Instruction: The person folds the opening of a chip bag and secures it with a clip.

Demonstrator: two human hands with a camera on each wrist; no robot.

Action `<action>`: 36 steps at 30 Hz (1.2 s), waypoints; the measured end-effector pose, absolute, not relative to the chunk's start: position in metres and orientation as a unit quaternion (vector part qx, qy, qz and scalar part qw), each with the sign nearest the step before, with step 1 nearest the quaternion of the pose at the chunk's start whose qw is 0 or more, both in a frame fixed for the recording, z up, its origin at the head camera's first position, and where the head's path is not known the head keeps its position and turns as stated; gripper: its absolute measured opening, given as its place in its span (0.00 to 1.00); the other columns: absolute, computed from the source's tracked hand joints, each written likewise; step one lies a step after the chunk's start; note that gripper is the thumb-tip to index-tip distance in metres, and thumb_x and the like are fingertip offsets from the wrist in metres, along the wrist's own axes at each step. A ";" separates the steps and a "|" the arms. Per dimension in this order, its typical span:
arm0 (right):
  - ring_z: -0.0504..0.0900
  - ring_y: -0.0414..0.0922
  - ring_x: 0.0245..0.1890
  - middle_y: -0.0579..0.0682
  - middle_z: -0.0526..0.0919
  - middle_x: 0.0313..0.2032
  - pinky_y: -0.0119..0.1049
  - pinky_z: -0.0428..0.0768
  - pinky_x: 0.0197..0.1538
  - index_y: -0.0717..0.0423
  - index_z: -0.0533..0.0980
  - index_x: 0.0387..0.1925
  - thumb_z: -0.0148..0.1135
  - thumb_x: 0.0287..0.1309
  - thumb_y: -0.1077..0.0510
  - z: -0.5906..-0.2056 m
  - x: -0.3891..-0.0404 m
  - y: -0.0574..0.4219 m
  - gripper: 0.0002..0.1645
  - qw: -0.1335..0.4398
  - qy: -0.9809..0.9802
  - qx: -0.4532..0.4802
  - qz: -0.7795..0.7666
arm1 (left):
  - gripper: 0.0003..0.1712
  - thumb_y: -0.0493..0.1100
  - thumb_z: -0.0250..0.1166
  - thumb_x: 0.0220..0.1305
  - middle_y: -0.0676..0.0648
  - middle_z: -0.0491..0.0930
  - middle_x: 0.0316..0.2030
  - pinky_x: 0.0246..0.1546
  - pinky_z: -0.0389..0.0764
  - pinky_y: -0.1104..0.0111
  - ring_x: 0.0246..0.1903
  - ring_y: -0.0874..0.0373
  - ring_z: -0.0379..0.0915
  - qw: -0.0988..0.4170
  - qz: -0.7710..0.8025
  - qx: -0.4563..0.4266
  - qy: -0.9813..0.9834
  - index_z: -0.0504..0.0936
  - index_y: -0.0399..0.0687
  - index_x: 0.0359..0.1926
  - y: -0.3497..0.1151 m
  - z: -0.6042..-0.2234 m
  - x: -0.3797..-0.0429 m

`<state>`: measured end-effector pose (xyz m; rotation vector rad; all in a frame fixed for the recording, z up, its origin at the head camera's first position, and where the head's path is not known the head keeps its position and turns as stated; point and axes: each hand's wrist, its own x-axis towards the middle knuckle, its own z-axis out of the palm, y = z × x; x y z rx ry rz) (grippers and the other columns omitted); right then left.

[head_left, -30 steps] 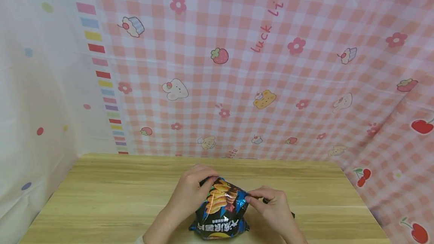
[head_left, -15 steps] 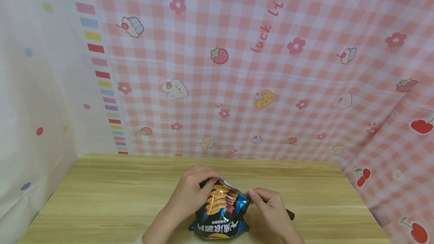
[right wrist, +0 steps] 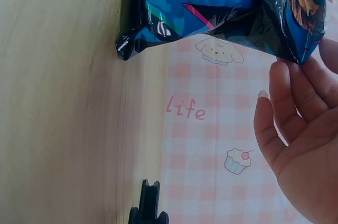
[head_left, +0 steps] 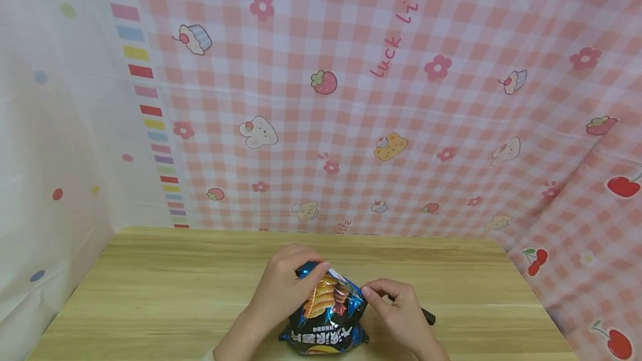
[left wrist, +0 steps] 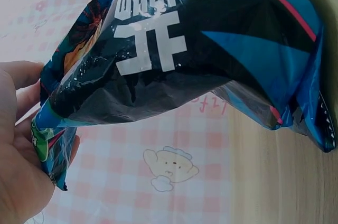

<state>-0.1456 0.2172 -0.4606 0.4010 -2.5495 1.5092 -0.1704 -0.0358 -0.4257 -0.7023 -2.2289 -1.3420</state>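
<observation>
A black and blue chip bag (head_left: 328, 316) stands on the table, its picture of chips and white lettering facing the head camera. The lettering is upside down there. My left hand (head_left: 288, 280) grips the top left corner, thumb in front and fingers behind; in the left wrist view the crumpled corner sits inside the hand (left wrist: 21, 155). At the top right corner my right hand (head_left: 398, 305) pinches the edge between thumb and fingers. Along the top edge, between the hands, a pale strip shows. Whether the bag is unsealed there I cannot tell.
A long black object (head_left: 428, 317) lies on the wooden table (head_left: 175, 288) behind my right hand, mostly hidden; its forked end (right wrist: 149, 208) shows in the right wrist view. A pink checked cloth (head_left: 351, 127) hangs behind the table and at the right. White cloth (head_left: 55, 144) hangs at the left.
My left thumb has shifted right along the bag's top edge, and more of the pale strip shows. The right hand has moved slightly, its thumb first up, then back down at the corner.
</observation>
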 end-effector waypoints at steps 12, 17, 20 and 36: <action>0.84 0.40 0.34 0.39 0.89 0.32 0.36 0.82 0.42 0.46 0.89 0.38 0.71 0.67 0.58 -0.459 -0.146 0.218 0.04 0.062 -0.845 0.139 0.512 | 0.06 0.40 0.78 0.60 0.59 0.88 0.40 0.52 0.84 0.59 0.46 0.64 0.82 0.219 -0.471 -0.260 -0.814 0.91 0.50 0.39 -0.037 -0.425 -0.170; 0.84 0.41 0.37 0.40 0.89 0.34 0.37 0.82 0.45 0.46 0.89 0.39 0.72 0.67 0.55 -0.456 -0.146 0.217 0.02 0.045 -0.843 0.128 0.521 | 0.10 0.40 0.77 0.61 0.59 0.88 0.42 0.53 0.84 0.59 0.48 0.63 0.81 0.216 -0.456 -0.261 -0.823 0.91 0.48 0.43 -0.038 -0.425 -0.169; 0.84 0.41 0.38 0.40 0.89 0.35 0.37 0.82 0.46 0.45 0.89 0.38 0.73 0.66 0.54 -0.455 -0.145 0.216 0.02 0.040 -0.844 0.121 0.521 | 0.11 0.40 0.77 0.60 0.57 0.88 0.43 0.53 0.84 0.59 0.48 0.63 0.81 0.213 -0.450 -0.262 -0.826 0.91 0.48 0.45 -0.038 -0.424 -0.169; 0.84 0.40 0.38 0.37 0.88 0.35 0.37 0.84 0.46 0.42 0.89 0.37 0.73 0.65 0.57 -0.459 -0.147 0.213 0.04 0.060 -0.848 0.139 0.508 | 0.12 0.36 0.77 0.60 0.52 0.88 0.45 0.53 0.84 0.58 0.49 0.59 0.80 0.210 -0.429 -0.258 -0.840 0.90 0.45 0.46 -0.038 -0.426 -0.169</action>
